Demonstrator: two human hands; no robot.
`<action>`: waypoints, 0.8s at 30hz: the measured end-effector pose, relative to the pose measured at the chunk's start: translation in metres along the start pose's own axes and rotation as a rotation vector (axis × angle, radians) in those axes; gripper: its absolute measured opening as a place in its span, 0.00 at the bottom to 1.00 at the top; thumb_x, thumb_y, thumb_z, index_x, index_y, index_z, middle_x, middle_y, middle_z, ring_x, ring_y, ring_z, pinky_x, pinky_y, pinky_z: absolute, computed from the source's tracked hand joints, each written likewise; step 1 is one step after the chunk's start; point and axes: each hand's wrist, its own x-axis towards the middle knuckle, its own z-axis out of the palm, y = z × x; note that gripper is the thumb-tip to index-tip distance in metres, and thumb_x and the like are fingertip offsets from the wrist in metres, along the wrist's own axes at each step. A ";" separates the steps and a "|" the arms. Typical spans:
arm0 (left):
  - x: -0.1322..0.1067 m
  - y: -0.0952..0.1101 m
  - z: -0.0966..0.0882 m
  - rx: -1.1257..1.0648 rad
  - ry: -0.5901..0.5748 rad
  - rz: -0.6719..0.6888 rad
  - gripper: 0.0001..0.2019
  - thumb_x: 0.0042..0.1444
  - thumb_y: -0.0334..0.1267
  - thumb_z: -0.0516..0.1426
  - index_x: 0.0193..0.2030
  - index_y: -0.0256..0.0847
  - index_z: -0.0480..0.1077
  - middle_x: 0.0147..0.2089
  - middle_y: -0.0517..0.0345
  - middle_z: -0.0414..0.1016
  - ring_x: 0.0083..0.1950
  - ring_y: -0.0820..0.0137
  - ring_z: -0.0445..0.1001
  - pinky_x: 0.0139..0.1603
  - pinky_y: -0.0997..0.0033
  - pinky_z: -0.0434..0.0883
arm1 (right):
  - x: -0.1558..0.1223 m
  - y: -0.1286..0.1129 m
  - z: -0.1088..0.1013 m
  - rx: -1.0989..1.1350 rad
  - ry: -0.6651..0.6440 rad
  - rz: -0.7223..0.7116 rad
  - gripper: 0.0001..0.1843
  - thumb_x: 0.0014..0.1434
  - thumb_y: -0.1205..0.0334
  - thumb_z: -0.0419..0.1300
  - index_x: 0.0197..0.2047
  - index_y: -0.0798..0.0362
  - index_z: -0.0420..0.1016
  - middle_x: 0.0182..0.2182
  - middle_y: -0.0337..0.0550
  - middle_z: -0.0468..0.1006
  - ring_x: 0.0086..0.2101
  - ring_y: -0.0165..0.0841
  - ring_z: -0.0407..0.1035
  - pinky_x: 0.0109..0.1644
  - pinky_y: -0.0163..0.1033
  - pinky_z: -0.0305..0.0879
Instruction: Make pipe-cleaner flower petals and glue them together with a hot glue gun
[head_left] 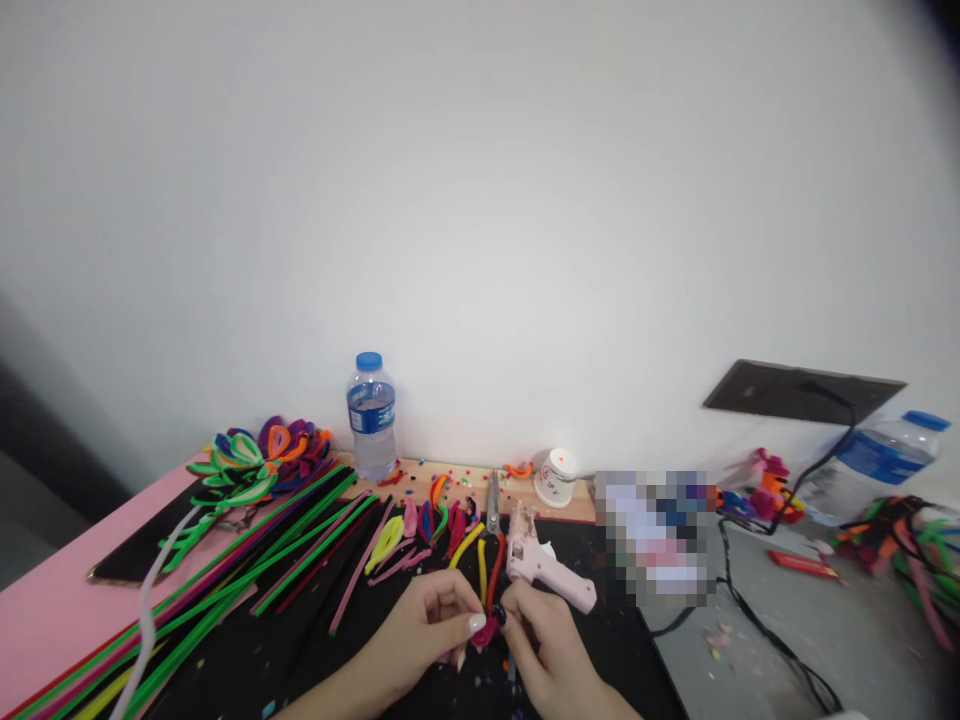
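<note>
My left hand (424, 625) and my right hand (544, 645) meet low in the view over a black mat (315, 640). Both are closed in a pinch on a small magenta pipe-cleaner piece (486, 632) held between their fingertips. Just beyond the hands lie a pink glue gun (544, 565), scissors (493, 510) and several bent pipe-cleaner loops in yellow, red, pink and orange (439, 525).
Long green, pink and red pipe cleaners (247, 575) fan out at the left, beside finished pipe-cleaner flowers (259, 455). A water bottle (371, 415) and a small white cup (556, 477) stand by the wall. A black cable (757, 625), another bottle (874, 465) and more pipe cleaners sit right.
</note>
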 end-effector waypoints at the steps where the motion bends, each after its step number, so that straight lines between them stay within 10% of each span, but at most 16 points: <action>1: 0.000 0.000 0.000 0.001 -0.001 -0.001 0.16 0.44 0.46 0.64 0.26 0.35 0.67 0.20 0.64 0.68 0.17 0.80 0.62 0.17 0.81 0.56 | 0.000 0.000 0.000 -0.002 -0.003 0.003 0.10 0.61 0.68 0.44 0.27 0.50 0.52 0.22 0.34 0.57 0.23 0.28 0.54 0.27 0.33 0.49; 24: 0.000 -0.001 -0.002 0.004 -0.061 -0.002 0.13 0.44 0.43 0.64 0.25 0.35 0.67 0.19 0.64 0.69 0.17 0.80 0.61 0.19 0.80 0.56 | 0.000 0.001 0.001 -0.029 -0.001 -0.017 0.09 0.60 0.68 0.46 0.27 0.51 0.56 0.22 0.34 0.62 0.23 0.28 0.58 0.27 0.32 0.51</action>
